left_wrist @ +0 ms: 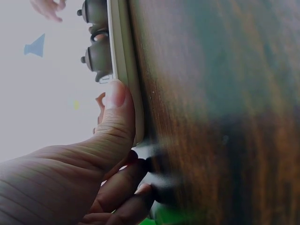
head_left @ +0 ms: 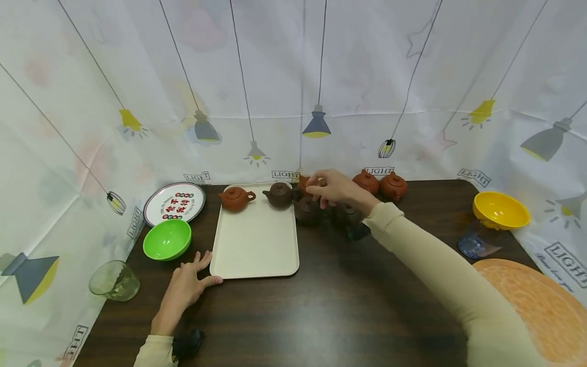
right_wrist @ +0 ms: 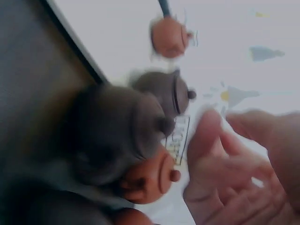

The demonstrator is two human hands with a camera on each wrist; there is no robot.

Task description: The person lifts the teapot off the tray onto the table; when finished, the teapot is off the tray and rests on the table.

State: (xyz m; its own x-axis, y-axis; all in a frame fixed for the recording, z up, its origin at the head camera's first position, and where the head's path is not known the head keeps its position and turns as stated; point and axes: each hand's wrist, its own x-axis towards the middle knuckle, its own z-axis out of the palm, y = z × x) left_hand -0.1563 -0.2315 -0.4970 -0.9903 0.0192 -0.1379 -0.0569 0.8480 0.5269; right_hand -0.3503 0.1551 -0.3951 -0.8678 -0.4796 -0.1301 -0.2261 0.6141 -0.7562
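My left hand [head_left: 185, 285] is at the front left corner of a cream tray [head_left: 254, 250]. In the left wrist view its thumb [left_wrist: 117, 108] lies along the tray's rim, the other fingers beside the corner. On the tray's far part sit a reddish-brown teapot [head_left: 235, 199] and a dark brown teapot [head_left: 277, 195]. Over the teapots right of the tray hovers my right hand [head_left: 338, 186], fingers loosely bent, holding nothing. Just below it are a dark teapot [head_left: 307, 211] and another dark one [head_left: 345, 216]; a reddish teapot [head_left: 302, 184] is partly hidden behind.
Two reddish teapots [head_left: 393, 187] stand at the back edge. Left of the tray are a printed plate [head_left: 156, 201], a green bowl [head_left: 167, 240] and a glass [head_left: 116, 281]. A yellow bowl [head_left: 500, 211], a bluish glass [head_left: 477, 245] and a round board [head_left: 532, 295] lie at the right.
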